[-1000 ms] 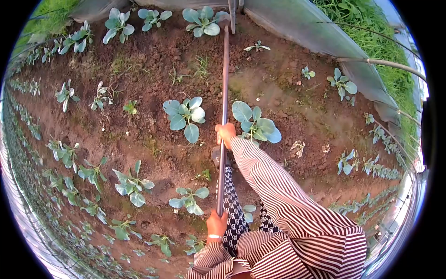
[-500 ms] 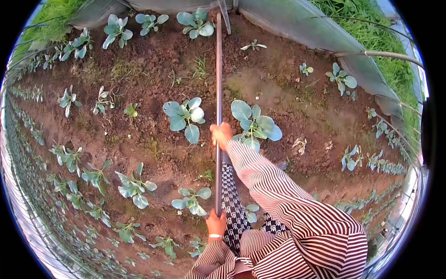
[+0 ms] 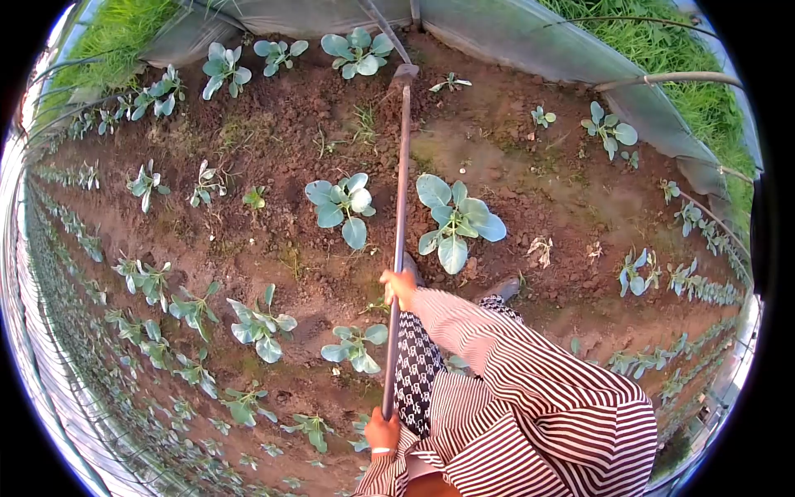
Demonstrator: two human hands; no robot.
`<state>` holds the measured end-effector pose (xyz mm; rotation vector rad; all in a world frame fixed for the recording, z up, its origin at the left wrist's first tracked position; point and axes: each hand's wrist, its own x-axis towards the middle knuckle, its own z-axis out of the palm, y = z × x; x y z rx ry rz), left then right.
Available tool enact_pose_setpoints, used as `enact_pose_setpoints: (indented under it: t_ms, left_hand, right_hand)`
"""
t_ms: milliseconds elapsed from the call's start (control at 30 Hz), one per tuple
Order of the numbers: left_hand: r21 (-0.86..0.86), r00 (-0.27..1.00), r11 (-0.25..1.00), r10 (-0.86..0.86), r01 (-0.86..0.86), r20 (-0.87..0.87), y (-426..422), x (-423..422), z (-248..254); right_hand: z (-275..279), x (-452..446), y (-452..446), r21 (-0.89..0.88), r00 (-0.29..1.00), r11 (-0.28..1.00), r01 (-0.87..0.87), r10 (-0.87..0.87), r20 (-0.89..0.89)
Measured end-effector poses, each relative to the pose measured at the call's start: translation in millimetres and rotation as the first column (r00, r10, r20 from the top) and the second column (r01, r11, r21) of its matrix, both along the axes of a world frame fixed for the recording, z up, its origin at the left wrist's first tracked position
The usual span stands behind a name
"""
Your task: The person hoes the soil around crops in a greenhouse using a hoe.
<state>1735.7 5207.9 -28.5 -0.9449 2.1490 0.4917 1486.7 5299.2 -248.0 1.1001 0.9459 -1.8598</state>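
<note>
A long-handled hoe (image 3: 403,166) runs up the middle of the head view, from near my body to the far side of the bed. Its dark head (image 3: 405,74) is close to the soil by the plastic sheet. My right hand (image 3: 401,287) is wrapped round the shaft about halfway along. Lower down, my left hand (image 3: 382,431) grips the shaft's near end. A broad-leaved seedling (image 3: 340,207) grows left of the shaft, and a larger leafy plant (image 3: 458,222) grows to its right. Neither plant touches my hands.
Translucent plastic sheeting (image 3: 497,45) borders the far side, with green grass (image 3: 662,50) beyond it. A leafy plant (image 3: 358,53) stands just left of the hoe head. Several rows of young plants (image 3: 262,325) cover the left side. My shoe (image 3: 507,288) rests on the brown soil (image 3: 538,199).
The hoe has come back toward my body, its head now nearer and lower in view. Both hands moved down with the shaft, still gripping it. The view shifted slightly.
</note>
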Motion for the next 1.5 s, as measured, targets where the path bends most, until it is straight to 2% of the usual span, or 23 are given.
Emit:
enact_pose_setpoints:
  t_ms: [67,133,200,267,433,533,600,667,767,867,900,933,967,1000,1067,1100,1167,1233,1300,1333,1400,1467,1500]
  left_hand:
    - [-0.041,0.999,0.999,-0.028,0.029,0.027,-14,46,1]
    - [-0.16,0.997,0.986,-0.046,0.055,0.064,-17,60,9]
    - [-0.197,0.997,0.978,-0.055,0.065,0.057,-21,65,5]
    - [-0.228,0.989,0.963,-0.146,0.147,0.02,-18,63,-5]
    - [-0.1,0.963,0.966,-0.248,0.238,-0.106,-6,34,-49]
    - [-0.016,0.931,0.951,-0.305,0.309,-0.2,0,14,-89]
    - [0.044,0.933,0.956,-0.274,0.292,-0.232,6,-5,-109]
    - [0.076,0.945,0.953,-0.277,0.294,-0.175,7,-24,-123]
    - [0.176,0.974,0.972,-0.123,0.157,-0.189,1,-39,-125]
    - [0.149,0.977,0.967,-0.198,0.207,-0.072,6,-39,-122]
    - [0.204,0.979,0.958,-0.203,0.203,-0.023,15,-44,-116]
    - [0.188,0.944,0.935,-0.32,0.301,0.082,30,-50,-114]
    - [0.251,0.96,0.939,-0.265,0.236,0.092,57,-64,-101]
    - [0.306,0.971,0.936,-0.215,0.174,0.105,74,-73,-86]
    - [0.382,0.968,0.916,-0.197,0.124,0.157,85,-66,-67]
    - [0.369,0.959,0.908,-0.258,0.2,0.115,87,-46,-69]
    - [0.429,0.974,0.894,-0.196,0.129,0.114,87,-34,-60]
    - [0.433,0.969,0.89,-0.216,0.145,0.12,89,-44,-58]
    - [0.434,0.976,0.887,-0.208,0.161,0.062,90,-54,-85]
    - [0.43,0.981,0.888,-0.194,0.164,0.027,93,-63,-95]
    - [0.446,0.986,0.881,-0.168,0.16,-0.023,96,-70,-122]
    - [0.476,0.983,0.866,-0.184,0.153,0.019,106,-97,-118]
    - [0.527,0.99,0.849,-0.107,0.041,0.096,109,-94,-116]
  right_hand:
    - [9,38,0,-0.22,0.985,0.97,0.108,-0.074,0.158]
    - [23,52,4,-0.308,0.955,0.94,0.148,-0.055,0.293]
    - [27,52,12,-0.299,0.95,0.937,0.181,-0.088,0.299]
    - [31,45,28,-0.289,0.943,0.929,0.232,-0.141,0.301]
    - [46,12,77,-0.206,0.94,0.925,0.32,-0.282,0.192]
    - [56,-13,109,-0.154,0.949,0.937,0.314,-0.312,0.043]
    - [70,-31,122,-0.084,0.934,0.933,0.35,-0.354,-0.039]
    - [64,-38,132,-0.128,0.923,0.924,0.361,-0.373,-0.09]
    - [42,-32,138,-0.268,0.91,0.89,0.368,-0.404,-0.091]
    - [7,-25,133,-0.109,0.901,0.894,0.434,-0.429,0.063]
    - [-16,-27,139,0.011,0.912,0.913,0.408,-0.408,0.04]
    - [-40,-29,145,0.135,0.923,0.916,0.378,-0.384,0.024]
    - [-66,-34,151,0.512,0.96,0.824,0.243,-0.281,-0.003]
    - [-53,-44,165,0.466,0.954,0.861,0.202,-0.282,0.107]
    - [-50,-27,178,0.477,0.993,0.875,0.09,-0.113,0.019]
    - [-45,-21,181,0.426,0.983,0.893,0.149,-0.181,0.037]
    - [0,-10,179,0.379,0.954,0.892,0.246,-0.293,0.071]
    - [32,-23,189,0.418,0.952,0.86,0.294,-0.302,-0.049]
    - [28,-37,199,0.459,0.943,0.824,0.331,-0.28,-0.178]
    - [26,-47,204,0.528,0.946,0.791,0.309,-0.202,-0.253]
    - [20,-71,213,0.716,0.966,0.656,0.241,-0.088,-0.245]
    - [-4,-94,223,0.778,0.991,0.624,0.075,0.038,-0.126]
    - [-18,-95,225,0.798,0.994,0.602,-0.004,0.092,-0.064]
